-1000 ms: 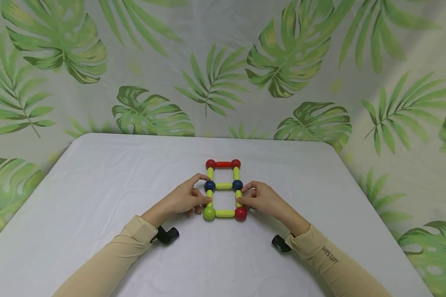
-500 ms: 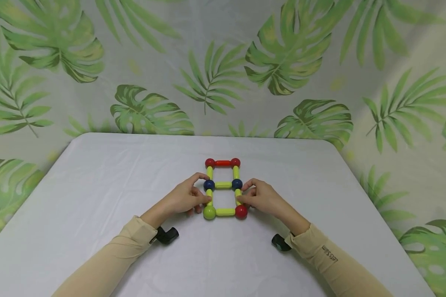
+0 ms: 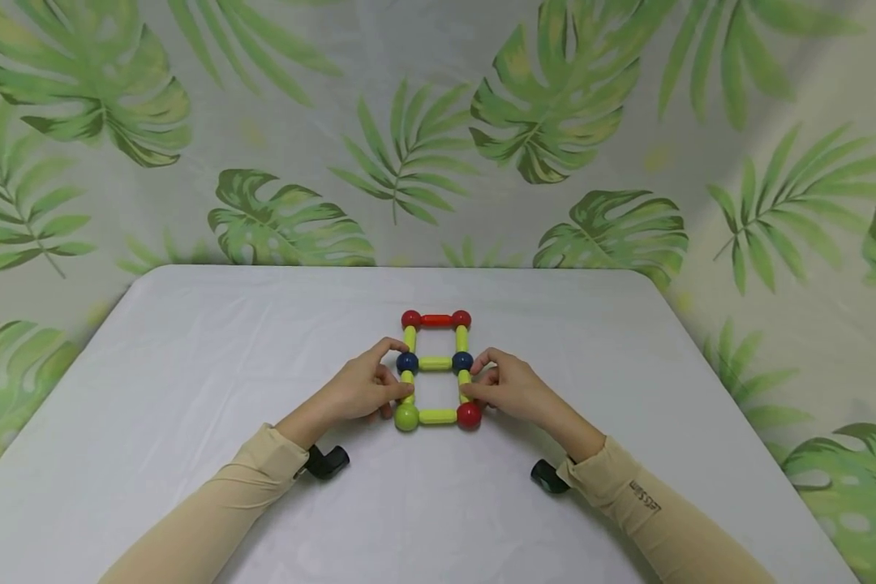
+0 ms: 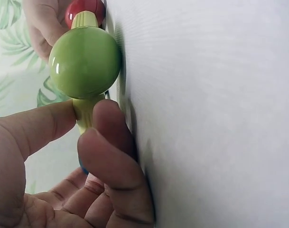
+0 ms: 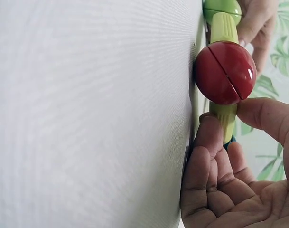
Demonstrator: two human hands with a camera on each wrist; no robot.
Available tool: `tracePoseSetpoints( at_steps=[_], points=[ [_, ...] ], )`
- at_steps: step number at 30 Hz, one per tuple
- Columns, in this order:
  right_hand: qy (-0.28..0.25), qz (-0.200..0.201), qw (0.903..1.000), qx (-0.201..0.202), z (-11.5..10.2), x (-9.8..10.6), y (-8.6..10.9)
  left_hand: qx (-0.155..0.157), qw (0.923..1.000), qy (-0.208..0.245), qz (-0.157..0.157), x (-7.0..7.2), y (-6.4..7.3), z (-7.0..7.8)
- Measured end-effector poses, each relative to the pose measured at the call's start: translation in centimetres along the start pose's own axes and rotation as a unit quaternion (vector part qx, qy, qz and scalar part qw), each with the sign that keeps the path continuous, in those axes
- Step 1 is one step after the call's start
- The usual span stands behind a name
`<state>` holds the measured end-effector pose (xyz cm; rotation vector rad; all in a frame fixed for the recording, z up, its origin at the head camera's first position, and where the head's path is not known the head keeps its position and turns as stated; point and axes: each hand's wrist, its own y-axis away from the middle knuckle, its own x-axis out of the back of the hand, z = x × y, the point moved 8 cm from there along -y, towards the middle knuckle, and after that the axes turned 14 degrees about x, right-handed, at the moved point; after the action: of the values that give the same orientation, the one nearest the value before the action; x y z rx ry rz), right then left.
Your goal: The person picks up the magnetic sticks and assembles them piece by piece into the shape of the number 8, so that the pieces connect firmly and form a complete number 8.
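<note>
A ladder-shaped toy of rods and balls, like a magnetic building set, lies on the white table in the head view. Two red balls joined by a red rod (image 3: 436, 320) form its far end. Blue balls (image 3: 463, 362) sit midway along both sides, with a yellow-green rod between them. At the near end are a green ball (image 4: 85, 61) and a red ball (image 5: 225, 72). My left hand (image 3: 361, 389) pinches the lower left yellow-green rod (image 4: 85, 111), index finger by the blue ball. Opposite it, my right hand (image 3: 514, 391) pinches the lower right rod (image 5: 224, 118).
A white cloth covers the table (image 3: 190, 349), and a leaf-patterned curtain (image 3: 423, 146) hangs behind its far edge. Black wrist cameras (image 3: 328, 462) extend inward below both sleeves (image 3: 628, 495), close over the tabletop.
The head view has shifted slightly, so the background slides a little left. Both hands keep their pinch on the side rods, and the toy keeps its shape.
</note>
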<state>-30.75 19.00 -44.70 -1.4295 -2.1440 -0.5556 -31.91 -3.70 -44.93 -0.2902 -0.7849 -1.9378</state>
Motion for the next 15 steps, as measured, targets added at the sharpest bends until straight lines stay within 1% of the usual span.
tracePoseSetpoints(
  at_steps=[5,10,15],
  points=[
    [0.000,-0.008,1.0000,0.006,-0.06,-0.27,-0.27,0.001,1.0000,-0.006,0.005,0.24,-0.12,-0.05],
    [0.000,-0.011,0.9999,0.013,-0.13,-0.13,-0.37,0.007,0.9999,-0.009,0.007,0.31,-0.35,-0.04],
    [0.006,-0.008,0.9999,0.009,0.15,0.04,-0.32,0.008,0.9999,-0.009,0.005,0.18,-0.43,0.17]
  ],
)
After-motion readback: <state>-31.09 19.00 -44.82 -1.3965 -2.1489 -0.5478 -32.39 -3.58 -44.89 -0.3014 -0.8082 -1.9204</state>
